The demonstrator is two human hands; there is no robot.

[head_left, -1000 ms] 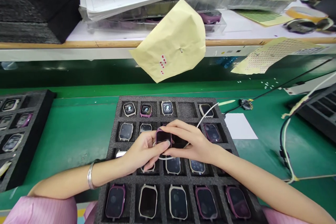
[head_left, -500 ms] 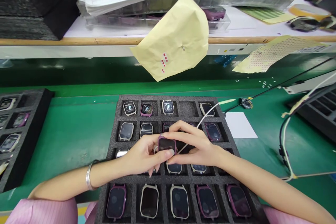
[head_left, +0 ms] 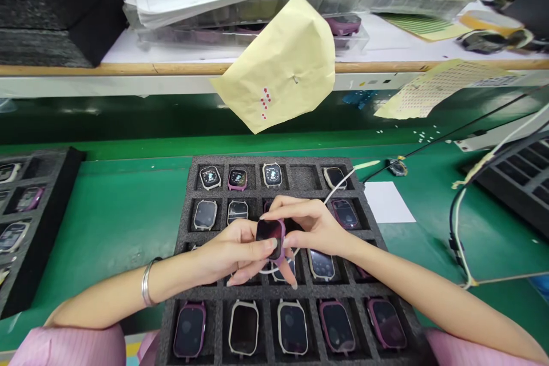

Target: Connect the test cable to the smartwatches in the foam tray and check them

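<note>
Both my hands meet over the middle of a black foam tray on the green bench. My left hand and my right hand pinch a small purple smartwatch body between them, its dark screen facing me. A thin white cable runs from under my right hand toward the tray's far right corner. The tray's pockets hold several watch bodies, some purple, some white-rimmed; three in the far row have lit screens. One far pocket stands vacant.
A second foam tray with watches lies at the left. A yellow envelope hangs off the raised shelf edge. White paper, cables and a dark tray sit to the right.
The watch body has turned slightly and shifted nearer to me between my fingers. My right fingers have curled lower around it.
</note>
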